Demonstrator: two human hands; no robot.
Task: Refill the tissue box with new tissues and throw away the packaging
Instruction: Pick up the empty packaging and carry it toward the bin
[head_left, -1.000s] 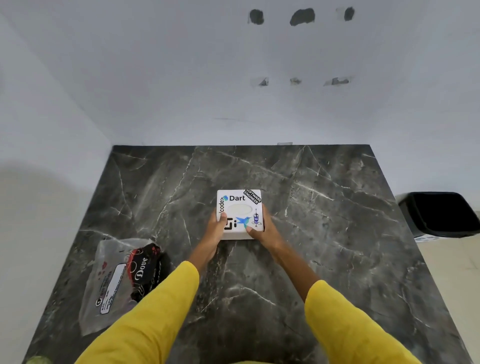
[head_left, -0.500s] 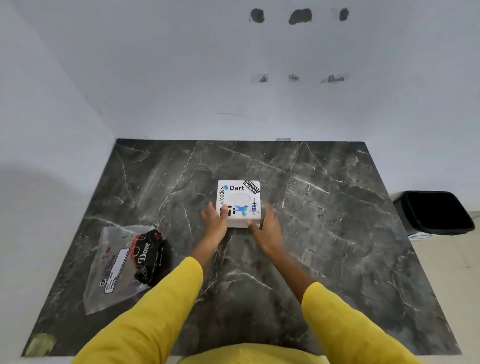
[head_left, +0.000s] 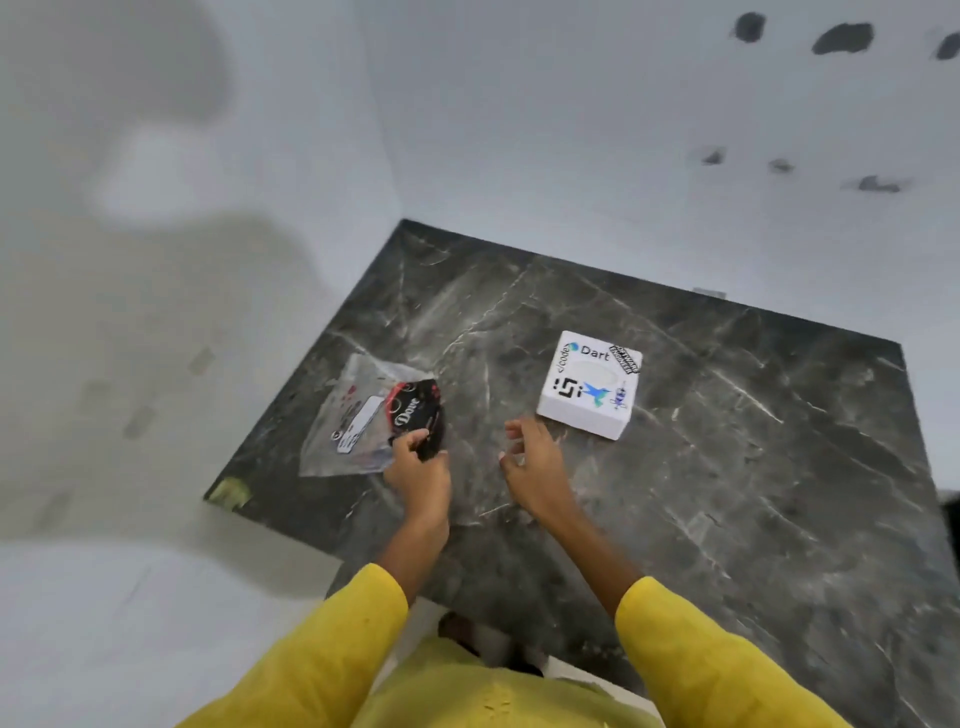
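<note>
I note the change: both hands have left the box, and the view has swung left. On the left of the table (head_left: 727, 493) lies the wrapper (head_left: 358, 431), clear plastic with a dark end. My left hand (head_left: 415, 470) now pinches that dark end. My right hand (head_left: 535, 465) hovers open and empty between wrapper and box (head_left: 589, 384). The box rests closed, so I judge refilling done and disposal next.

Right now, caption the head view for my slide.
Left hand pinches the empty wrapper; right hand hovers open beside the tissue box.
</note>
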